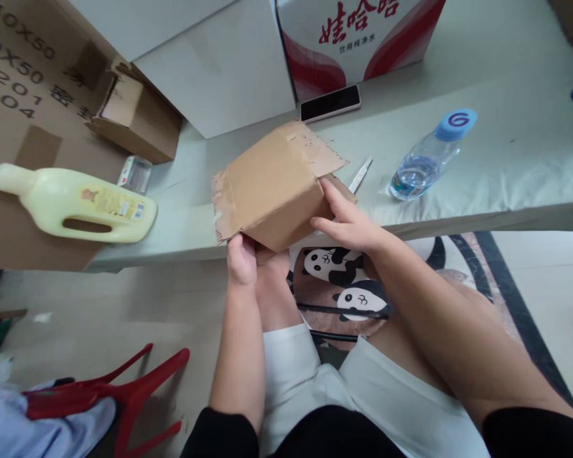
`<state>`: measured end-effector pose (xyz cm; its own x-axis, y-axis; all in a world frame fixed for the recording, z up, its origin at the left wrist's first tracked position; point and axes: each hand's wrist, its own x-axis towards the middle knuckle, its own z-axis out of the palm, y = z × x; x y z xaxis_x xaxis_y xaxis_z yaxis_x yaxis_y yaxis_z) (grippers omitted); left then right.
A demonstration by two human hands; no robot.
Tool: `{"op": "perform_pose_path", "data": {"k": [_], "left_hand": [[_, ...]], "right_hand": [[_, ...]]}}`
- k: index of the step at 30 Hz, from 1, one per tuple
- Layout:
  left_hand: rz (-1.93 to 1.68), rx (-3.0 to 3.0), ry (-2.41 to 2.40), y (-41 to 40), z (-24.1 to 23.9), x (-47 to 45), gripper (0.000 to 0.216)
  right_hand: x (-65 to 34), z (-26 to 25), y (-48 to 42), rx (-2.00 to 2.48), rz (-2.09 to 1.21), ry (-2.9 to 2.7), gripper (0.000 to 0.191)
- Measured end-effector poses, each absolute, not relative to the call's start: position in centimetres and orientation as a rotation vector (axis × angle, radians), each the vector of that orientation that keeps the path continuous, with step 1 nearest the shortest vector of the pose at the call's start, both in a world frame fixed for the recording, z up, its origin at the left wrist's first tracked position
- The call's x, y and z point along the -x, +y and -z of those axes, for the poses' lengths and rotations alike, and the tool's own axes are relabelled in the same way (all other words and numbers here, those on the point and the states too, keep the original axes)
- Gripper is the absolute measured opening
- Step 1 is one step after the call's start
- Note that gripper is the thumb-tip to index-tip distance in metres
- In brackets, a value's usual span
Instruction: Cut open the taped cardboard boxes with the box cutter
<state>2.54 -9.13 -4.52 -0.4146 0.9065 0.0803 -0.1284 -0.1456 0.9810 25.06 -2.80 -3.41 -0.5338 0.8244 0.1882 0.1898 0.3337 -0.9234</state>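
A brown cardboard box (274,178) with ragged, torn flap edges is tilted between my two hands at the table's near edge. My left hand (242,259) grips its lower left corner, the fingers partly hidden beneath the cardboard. Against the right end lies my right hand (341,216), its thumb apart from the fingers and some fingertips tucked behind a flap. Just beyond that hand, a utility knife (361,175) rests on the table. The inside of the box cannot be seen.
A water bottle (432,156) stands to the right. A phone (330,104) lies before a red-and-white carton (358,38). On the left are a yellow pump bottle (90,203), a small clear box (134,174) and another cardboard box (138,117). A red stool (134,394) stands below.
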Motion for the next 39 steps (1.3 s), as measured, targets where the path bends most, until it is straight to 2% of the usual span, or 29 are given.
{"op": "perform_pose_path", "data": {"k": [5,11,13,15,18,20,24,29,34,37,39], "left_hand": [[-1.708,-1.004,1.271,-9.1,4.5,-2.2,0.057],[-1.763,-1.015,1.428,-8.8,4.2,-2.0,0.053],[-1.795,-0.952,1.521,-8.7,4.2,-1.9,0.052],[-1.780,-0.891,1.578,-8.8,4.1,-1.8,0.051],[-1.765,-0.858,1.589,-9.0,3.9,-1.7,0.041],[-1.777,-0.878,1.547,-9.3,3.8,-1.8,0.034],[-1.827,-1.004,1.469,-9.7,3.8,-1.9,0.027],[-1.805,-1.173,1.441,-10.2,2.6,-2.6,0.033],[-1.806,-1.189,1.459,-10.7,1.2,-3.1,0.027],[-1.809,-1.070,1.540,-10.4,1.9,-2.4,0.018],[-1.762,-0.989,1.610,-10.0,2.9,-1.5,0.020]], "right_hand": [[-25.2,3.6,-2.5,0.943,-1.088,-1.921,0.072],[-25.3,5.3,-2.2,1.106,-0.962,-1.749,0.097],[-25.4,5.5,-2.1,1.216,-0.909,-1.642,0.100],[-25.6,5.4,-2.0,1.297,-0.903,-1.529,0.092],[-25.6,5.0,-1.9,1.312,-1.022,-1.339,0.064],[-25.5,4.6,-2.0,1.288,-1.069,-1.264,0.053],[-25.7,3.7,-2.4,1.259,-0.964,-1.269,0.055],[-26.4,2.8,-2.9,1.173,-0.898,-1.381,0.055],[-26.6,2.1,-2.8,1.111,-0.921,-1.347,0.036],[-26.4,2.1,-2.8,1.092,-0.930,-1.236,0.029],[-26.4,2.1,-2.7,1.116,-0.934,-1.186,0.028]]}}
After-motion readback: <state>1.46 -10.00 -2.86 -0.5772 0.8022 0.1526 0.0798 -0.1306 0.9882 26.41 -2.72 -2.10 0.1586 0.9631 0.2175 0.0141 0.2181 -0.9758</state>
